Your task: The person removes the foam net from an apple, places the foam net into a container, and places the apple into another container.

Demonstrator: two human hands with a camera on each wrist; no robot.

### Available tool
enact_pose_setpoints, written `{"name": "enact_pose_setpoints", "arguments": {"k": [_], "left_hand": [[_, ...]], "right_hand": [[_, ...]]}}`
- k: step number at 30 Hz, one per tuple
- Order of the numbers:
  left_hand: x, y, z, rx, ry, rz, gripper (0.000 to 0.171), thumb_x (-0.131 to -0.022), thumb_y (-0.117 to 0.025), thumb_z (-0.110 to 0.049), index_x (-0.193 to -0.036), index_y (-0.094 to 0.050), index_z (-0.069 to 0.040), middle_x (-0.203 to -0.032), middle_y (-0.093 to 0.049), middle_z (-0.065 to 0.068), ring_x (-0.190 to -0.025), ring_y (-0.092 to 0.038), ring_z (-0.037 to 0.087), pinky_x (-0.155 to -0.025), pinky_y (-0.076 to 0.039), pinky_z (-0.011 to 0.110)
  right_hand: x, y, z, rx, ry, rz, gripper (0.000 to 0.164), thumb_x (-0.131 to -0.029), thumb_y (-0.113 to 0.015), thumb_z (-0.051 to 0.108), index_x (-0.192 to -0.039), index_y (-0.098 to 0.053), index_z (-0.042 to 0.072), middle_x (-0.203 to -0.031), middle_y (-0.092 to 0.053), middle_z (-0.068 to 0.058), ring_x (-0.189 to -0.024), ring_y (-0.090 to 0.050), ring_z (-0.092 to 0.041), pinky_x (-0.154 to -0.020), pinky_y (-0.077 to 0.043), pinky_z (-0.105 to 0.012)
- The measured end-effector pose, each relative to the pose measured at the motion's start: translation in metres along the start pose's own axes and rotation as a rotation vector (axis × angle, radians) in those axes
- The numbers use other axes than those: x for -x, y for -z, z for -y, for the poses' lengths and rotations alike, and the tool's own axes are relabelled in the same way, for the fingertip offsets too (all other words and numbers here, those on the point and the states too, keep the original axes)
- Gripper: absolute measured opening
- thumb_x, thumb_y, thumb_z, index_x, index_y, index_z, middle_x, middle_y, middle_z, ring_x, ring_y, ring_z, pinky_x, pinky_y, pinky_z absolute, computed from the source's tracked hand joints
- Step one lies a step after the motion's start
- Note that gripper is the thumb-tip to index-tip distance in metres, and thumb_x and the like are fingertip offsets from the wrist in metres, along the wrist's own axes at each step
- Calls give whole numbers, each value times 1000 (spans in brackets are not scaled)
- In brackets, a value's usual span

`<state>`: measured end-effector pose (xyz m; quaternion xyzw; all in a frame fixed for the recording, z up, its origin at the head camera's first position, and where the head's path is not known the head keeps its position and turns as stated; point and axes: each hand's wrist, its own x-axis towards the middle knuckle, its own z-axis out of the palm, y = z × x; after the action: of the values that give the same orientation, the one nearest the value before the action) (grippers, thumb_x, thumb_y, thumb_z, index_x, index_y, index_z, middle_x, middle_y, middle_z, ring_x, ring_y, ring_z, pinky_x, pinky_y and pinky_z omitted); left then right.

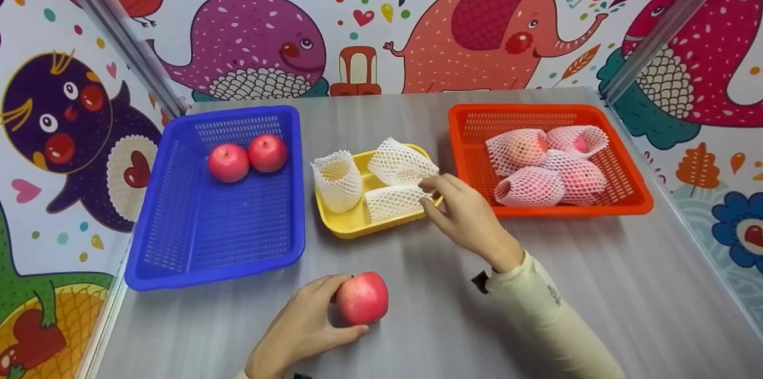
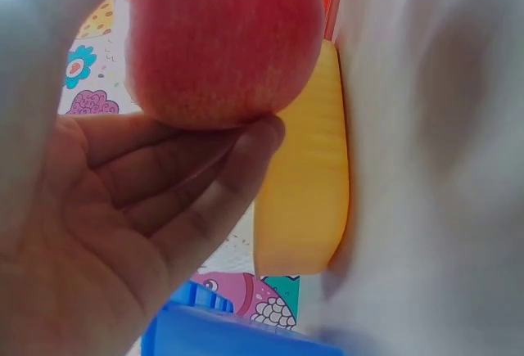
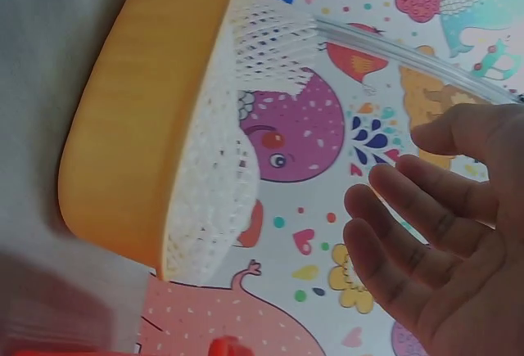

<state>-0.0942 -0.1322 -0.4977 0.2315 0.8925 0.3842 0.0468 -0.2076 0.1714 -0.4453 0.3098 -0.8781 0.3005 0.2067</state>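
Note:
My left hand [image 1: 304, 319] holds a red apple [image 1: 362, 298] between thumb and fingers, at the front middle of the table. In the left wrist view the apple [image 2: 225, 41] rests against the fingertips. Over the right end of a yellow tray [image 1: 349, 229] is my right hand [image 1: 468, 215], with nothing in its grip. The right wrist view shows its fingers [image 3: 385, 266] loosely bent and apart from the tray's contents. Three white foam net sleeves are in the tray: one upright [image 1: 337, 185] at the left, one [image 1: 400, 163] at the back and one [image 1: 393, 202] in front.
A blue basket [image 1: 214, 276] on the left contains two bare red apples [image 1: 228, 162]. To the right, an orange-red basket [image 1: 572, 210] contains several apples in foam net sleeves [image 1: 530, 187]. Cartoon-printed panels [image 1: 363, 21] and metal posts [image 1: 113, 27] border the grey table [image 1: 429, 313].

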Motion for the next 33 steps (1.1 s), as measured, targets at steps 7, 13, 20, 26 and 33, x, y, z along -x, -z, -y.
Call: {"name": "enact_pose_setpoints", "arguments": {"k": [7,13,20,26,33], "left_hand": [[-1,-1,-2,-4,-4,3,64,-76,-83,-55,-123,-64,-17,-113,-65,-9,-94,-60,6,-82,-54,34],[-3,-1,-2,-6,-23,-12,64,-75,-83,-54,-123,-64,-16,-112,-65,-9,-93,-60,6,-81,-54,33],[-4,0,-3,-9,-45,-32,62,-77,-83,-53,-123,-64,-16,-112,-65,-9,-92,-60,5,-79,-54,32],[-7,9,-7,-58,-64,-54,62,-76,-84,-51,-122,-65,-14,-112,-67,-7,-93,-61,7,-80,-55,34],[-16,57,-13,-280,-141,-172,64,-67,-90,-43,-117,-67,-10,-106,-70,1,-93,-64,12,-78,-55,34]], "right_hand": [[28,10,7,-26,-18,-24,23,-87,-77,9,-109,-68,7,-98,-67,-2,-85,-60,-12,-74,-55,-28],[51,15,11,-2,-4,-27,26,-85,-79,11,-108,-69,7,-100,-66,2,-85,-61,-12,-73,-54,-25],[66,18,13,6,17,-32,29,-82,-80,9,-109,-69,9,-102,-66,2,-88,-63,-13,-77,-54,-27],[71,18,11,-9,14,-31,29,-82,-80,9,-110,-69,9,-102,-66,2,-88,-63,-14,-78,-53,-25],[74,17,9,-27,-27,-19,29,-83,-80,10,-110,-69,9,-102,-67,2,-87,-63,-17,-77,-55,-30]]}}
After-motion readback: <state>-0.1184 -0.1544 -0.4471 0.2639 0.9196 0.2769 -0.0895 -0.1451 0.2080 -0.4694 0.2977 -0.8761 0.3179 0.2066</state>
